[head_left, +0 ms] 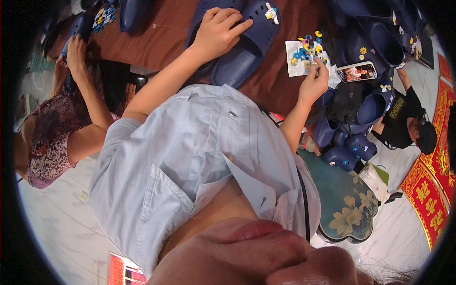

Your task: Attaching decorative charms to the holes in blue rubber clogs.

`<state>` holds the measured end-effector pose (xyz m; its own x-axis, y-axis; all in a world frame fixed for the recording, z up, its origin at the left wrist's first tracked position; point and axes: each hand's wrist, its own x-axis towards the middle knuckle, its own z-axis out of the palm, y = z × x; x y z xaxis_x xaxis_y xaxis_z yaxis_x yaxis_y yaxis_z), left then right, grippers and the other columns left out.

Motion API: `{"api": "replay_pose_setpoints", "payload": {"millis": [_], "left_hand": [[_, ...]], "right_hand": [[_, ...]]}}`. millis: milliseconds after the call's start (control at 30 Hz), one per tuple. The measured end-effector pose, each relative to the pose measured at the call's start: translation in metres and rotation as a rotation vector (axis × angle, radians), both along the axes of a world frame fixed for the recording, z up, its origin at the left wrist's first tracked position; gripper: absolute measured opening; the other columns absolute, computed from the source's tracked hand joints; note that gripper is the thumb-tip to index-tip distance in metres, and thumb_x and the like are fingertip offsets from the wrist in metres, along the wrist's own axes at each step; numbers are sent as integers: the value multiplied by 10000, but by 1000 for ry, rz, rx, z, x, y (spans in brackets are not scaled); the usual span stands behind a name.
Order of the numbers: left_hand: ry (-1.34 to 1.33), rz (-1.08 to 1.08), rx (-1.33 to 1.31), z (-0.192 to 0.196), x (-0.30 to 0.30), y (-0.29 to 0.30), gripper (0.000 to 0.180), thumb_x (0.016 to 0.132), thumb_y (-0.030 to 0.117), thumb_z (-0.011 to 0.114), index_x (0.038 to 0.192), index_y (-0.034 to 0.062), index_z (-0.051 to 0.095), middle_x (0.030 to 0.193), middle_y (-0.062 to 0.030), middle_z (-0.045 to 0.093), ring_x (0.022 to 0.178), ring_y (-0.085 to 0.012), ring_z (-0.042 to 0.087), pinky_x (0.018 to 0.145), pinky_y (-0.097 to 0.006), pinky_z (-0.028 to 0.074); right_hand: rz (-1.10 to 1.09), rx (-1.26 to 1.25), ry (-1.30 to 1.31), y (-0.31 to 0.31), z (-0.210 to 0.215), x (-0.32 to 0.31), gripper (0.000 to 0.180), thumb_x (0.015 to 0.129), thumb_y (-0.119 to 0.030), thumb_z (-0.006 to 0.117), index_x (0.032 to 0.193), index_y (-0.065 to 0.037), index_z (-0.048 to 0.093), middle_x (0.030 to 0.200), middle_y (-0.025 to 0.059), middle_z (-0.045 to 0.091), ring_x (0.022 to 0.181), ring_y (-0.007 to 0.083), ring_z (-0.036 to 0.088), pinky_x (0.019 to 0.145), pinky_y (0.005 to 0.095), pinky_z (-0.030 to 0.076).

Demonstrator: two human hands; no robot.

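At the top middle, a pair of navy clogs with holed uppers lies on the brown-covered table. My left hand is over them, its fingers bent across the uppers and holding one in place. A white character charm sits in the right clog's upper. To the right, small colourful shoe charms are heaped on a white sheet. My right hand is at the heap's near edge, thumb and fingertips pinched together on a small charm, which the fingers partly cover.
More navy clogs are piled at the right, some with charms. A phone with a lit screen leans there. At the left a co-worker's hand holds a clog; another person is at the far right. A flowered stool stands below.
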<state>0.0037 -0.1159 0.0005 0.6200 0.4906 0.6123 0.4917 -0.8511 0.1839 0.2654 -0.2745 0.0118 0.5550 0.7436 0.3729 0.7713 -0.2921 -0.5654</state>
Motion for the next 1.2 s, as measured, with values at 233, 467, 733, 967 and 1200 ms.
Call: {"api": "replay_pose_setpoints", "payload": {"millis": [233, 467, 733, 967, 1200], "left_hand": [[0, 12, -16, -4, -3, -1, 587, 615, 126, 762, 1191, 208, 681, 1091, -4, 646, 1113, -184, 585, 943, -389, 398], [-18, 8, -2, 3, 2, 1, 538, 640, 119, 750, 1169, 197, 682, 1090, -16, 643, 1100, -193, 589, 928, -393, 401], [-56, -29, 30, 0, 3, 2, 422, 670, 149, 728, 1090, 161, 686, 1018, -7, 626, 1078, -184, 581, 946, -379, 395], [-64, -28, 13, -3, 2, 3, 437, 665, 154, 740, 1097, 160, 679, 1024, -12, 619, 1084, -185, 574, 957, -382, 388], [-56, -22, -37, -1, -2, -1, 527, 633, 121, 752, 1153, 171, 680, 1049, -19, 639, 1085, -199, 593, 945, -388, 409]], "right_hand": [[279, 132, 669, 79, 31, -43, 245, 885, -30, 688, 1129, -13, 685, 1011, 77, 654, 929, 130, 632, 792, 251, 511], [789, -19, 711, 204, 41, -71, 168, 810, 18, 708, 976, 28, 682, 876, 63, 702, 775, 104, 625, 711, 249, 492], [855, -475, 625, 269, 10, -90, 60, 823, 42, 677, 880, 55, 689, 695, 76, 685, 587, 113, 607, 550, 256, 475], [851, -446, 540, 277, 8, -87, 247, 753, 34, 766, 959, 8, 632, 715, 88, 671, 608, 126, 617, 549, 284, 490], [1053, -816, -125, 318, 10, -89, 380, 666, -186, 906, 826, -34, 597, 742, 125, 660, 673, 213, 607, 631, 376, 492]]}}
